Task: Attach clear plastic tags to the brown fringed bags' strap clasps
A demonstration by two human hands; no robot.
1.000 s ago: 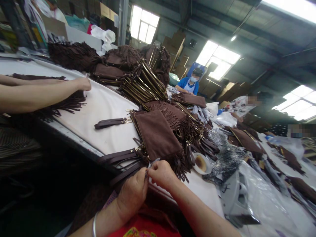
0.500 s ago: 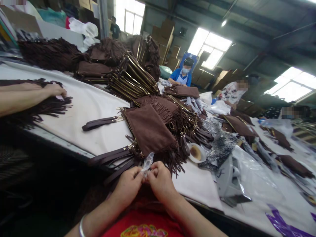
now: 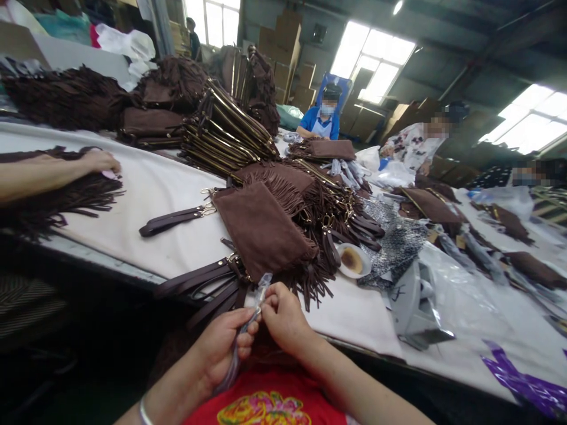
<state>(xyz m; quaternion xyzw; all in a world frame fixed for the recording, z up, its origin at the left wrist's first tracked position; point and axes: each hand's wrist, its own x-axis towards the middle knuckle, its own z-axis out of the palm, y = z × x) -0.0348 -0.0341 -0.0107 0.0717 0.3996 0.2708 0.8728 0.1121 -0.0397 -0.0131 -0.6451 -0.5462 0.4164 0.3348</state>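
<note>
My left hand (image 3: 224, 342) is closed around a strap wrapped in clear plastic (image 3: 231, 367), which hangs down toward my lap. The fingers of my right hand (image 3: 283, 313) pinch the upper part of that wrapped strap, where the plastic end sticks up. Just beyond both hands, a brown suede pouch (image 3: 261, 227) with fringe lies on top of other pouches. Dark wrist straps (image 3: 195, 277) with gold clasps stick out from its left side, over the table edge.
Piled pouches with gold zippers (image 3: 225, 136) stand behind. A bowl (image 3: 353, 260) and a white tape dispenser (image 3: 419, 307) sit to the right. At the left, another person's hand (image 3: 100, 162) rests on fringed material. Further people (image 3: 326, 118) are across the table (image 3: 363, 319).
My left hand has moved slightly down and left, and the wrapped strap now shows below it. My right hand stays at the plastic's upper part. The camera view has shifted slightly.
</note>
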